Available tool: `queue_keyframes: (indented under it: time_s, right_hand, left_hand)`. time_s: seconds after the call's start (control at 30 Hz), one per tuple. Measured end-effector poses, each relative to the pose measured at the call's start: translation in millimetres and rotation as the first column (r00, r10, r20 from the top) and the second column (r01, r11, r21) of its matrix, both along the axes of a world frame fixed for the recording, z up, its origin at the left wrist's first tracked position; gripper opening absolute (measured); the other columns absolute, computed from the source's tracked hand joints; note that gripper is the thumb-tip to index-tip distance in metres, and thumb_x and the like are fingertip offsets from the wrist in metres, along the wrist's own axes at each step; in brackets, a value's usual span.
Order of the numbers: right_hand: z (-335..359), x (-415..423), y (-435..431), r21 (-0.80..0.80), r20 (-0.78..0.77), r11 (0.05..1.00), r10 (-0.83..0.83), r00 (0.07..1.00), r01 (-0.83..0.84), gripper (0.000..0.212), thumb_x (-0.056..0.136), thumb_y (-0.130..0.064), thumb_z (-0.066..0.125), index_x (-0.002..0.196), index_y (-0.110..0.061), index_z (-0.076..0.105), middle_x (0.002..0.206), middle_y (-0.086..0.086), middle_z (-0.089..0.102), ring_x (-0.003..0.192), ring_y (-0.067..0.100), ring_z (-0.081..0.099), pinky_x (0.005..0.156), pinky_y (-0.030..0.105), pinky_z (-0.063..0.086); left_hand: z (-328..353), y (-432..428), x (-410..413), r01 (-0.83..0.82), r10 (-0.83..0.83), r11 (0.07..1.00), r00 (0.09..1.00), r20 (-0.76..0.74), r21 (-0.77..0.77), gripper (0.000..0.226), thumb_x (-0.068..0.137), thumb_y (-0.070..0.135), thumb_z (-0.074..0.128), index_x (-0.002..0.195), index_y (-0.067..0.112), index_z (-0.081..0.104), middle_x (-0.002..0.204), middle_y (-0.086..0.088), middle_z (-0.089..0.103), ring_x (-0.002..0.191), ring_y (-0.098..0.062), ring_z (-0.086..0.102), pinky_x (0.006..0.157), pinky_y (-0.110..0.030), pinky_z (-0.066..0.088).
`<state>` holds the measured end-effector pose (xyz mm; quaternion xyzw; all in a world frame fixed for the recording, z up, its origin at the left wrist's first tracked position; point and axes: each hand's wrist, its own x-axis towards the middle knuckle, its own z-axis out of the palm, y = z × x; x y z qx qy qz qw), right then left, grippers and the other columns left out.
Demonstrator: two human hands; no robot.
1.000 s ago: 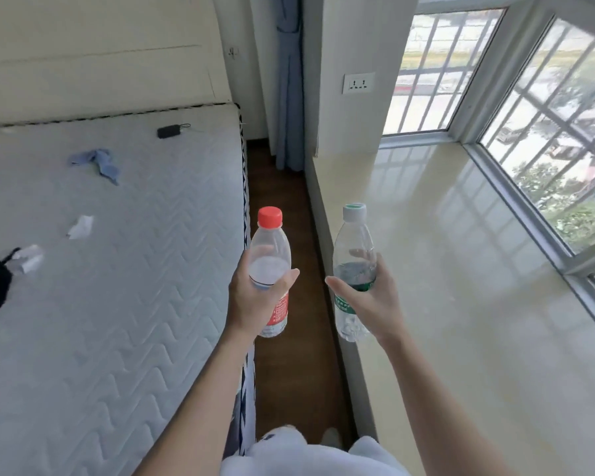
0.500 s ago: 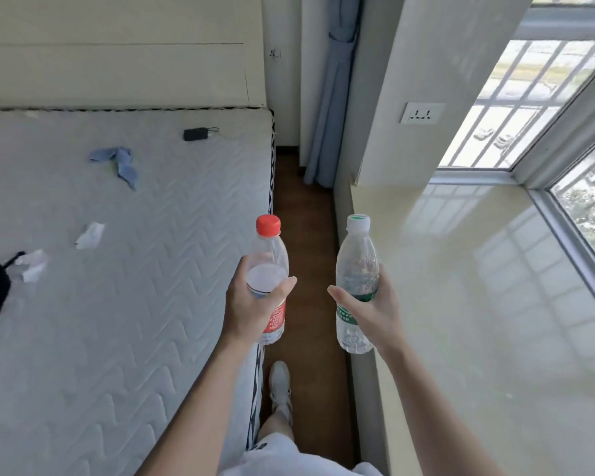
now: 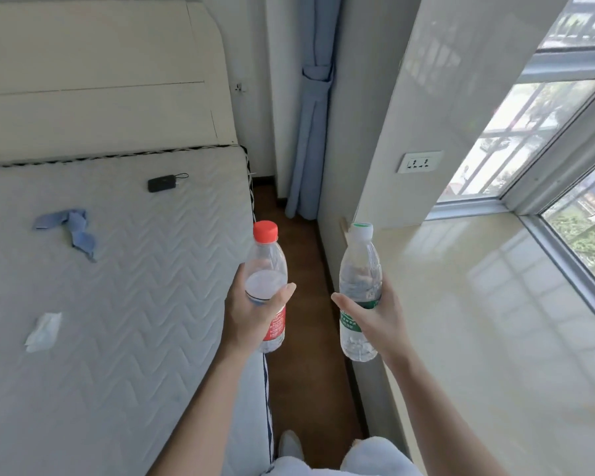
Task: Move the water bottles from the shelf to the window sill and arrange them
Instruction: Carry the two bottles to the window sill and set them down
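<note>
Your left hand is wrapped around the red-capped bottle at the centre of the frame, thumb across its front, fingers curled behind. The bottle is clear plastic with a red cap and a red label low on its body, mostly covered by your palm; it stands nearly upright, held in the air over the mattress edge.

Your right hand grips the green-labelled bottle just right of centre, thumb pointing left across the green band. This bottle is clear too, with a white cap ringed in green, tilted slightly, and held above the near edge of the window sill. The two bottles are apart, with the brown floor strip showing between them.

The glossy cream sill fills the right half of the frame below the window. On the mattress at left lie a blue cloth, a white tissue and a small black device.
</note>
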<state>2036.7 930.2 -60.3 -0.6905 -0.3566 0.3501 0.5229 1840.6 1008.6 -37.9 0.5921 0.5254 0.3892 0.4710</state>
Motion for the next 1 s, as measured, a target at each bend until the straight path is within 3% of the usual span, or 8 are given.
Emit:
queue_keyframes:
  time_s: [0.2,0.4,0.53,0.67,0.83,1.0]
  right_hand:
    - [-12,27,37,-0.02,-0.008,0.999,-0.038,0.999,0.038,0.064,0.065,-0.045,0.086,0.12,-0.027,0.06,0.105,-0.002,0.073,0.095,0.014,0.073,0.084,0.043,0.061]
    - [-14,75,76,-0.007,-0.014,0.991,-0.136,0.991,0.136,0.072,0.063,-0.05,0.086,0.125,-0.03,0.055,0.11,-0.006,0.071,0.1,0.012,0.071,0.089,0.044,0.06]
    - [-16,119,97,0.008,-0.048,0.974,-0.226,0.973,0.226,0.073,0.069,-0.042,0.088,0.131,-0.027,0.053,0.115,-0.005,0.07,0.104,0.013,0.069,0.091,0.043,0.059]
    - [-16,174,109,0.009,-0.064,0.941,-0.337,0.939,0.338,0.076,0.058,-0.056,0.084,0.123,-0.025,0.057,0.106,-0.006,0.071,0.097,0.012,0.071,0.087,0.043,0.061]
    - [-12,245,105,0.02,-0.092,0.869,-0.49,0.867,0.494,0.051,0.069,-0.033,0.09,0.109,-0.036,0.058,0.095,-0.009,0.073,0.088,0.006,0.071,0.077,0.031,0.057]
    - [-16,288,79,0.01,-0.141,0.766,-0.635,0.759,0.643,0.053,0.07,-0.024,0.091,0.111,-0.034,0.059,0.098,-0.005,0.071,0.089,0.006,0.07,0.077,0.028,0.057]
  left_hand:
    - [-8,47,32,0.081,-0.081,0.997,0.997,-0.001,0.003,0.062,0.063,0.05,0.071,0.12,0.035,0.05,0.105,0.029,0.054,0.1,0.007,0.056,0.08,-0.009,0.043]
    - [-15,98,87,0.236,-0.236,0.972,0.972,-0.025,0.004,0.048,0.066,0.046,0.073,0.108,0.047,0.049,0.105,0.026,0.056,0.103,0.014,0.052,0.069,-0.002,0.043]
    - [-18,136,142,0.35,-0.35,0.937,0.936,-0.048,-0.007,0.05,0.067,0.045,0.075,0.105,0.06,0.047,0.1,0.04,0.055,0.102,0.016,0.052,0.07,-0.006,0.044]
    - [-14,167,209,0.468,-0.468,0.884,0.883,-0.029,-0.024,0.055,0.065,0.048,0.077,0.113,0.042,0.051,0.102,0.036,0.057,0.102,0.011,0.055,0.078,-0.015,0.046]
    - [-5,183,293,0.63,-0.631,0.776,0.775,-0.029,-0.032,0.068,0.057,0.058,0.077,0.115,0.029,0.053,0.107,0.016,0.06,0.107,-0.002,0.059,0.083,-0.018,0.049]
    - [-5,177,364,0.751,-0.752,0.659,0.657,-0.051,-0.036,0.065,0.056,0.063,0.072,0.111,0.038,0.049,0.106,0.029,0.056,0.105,0.013,0.052,0.081,-0.011,0.044]
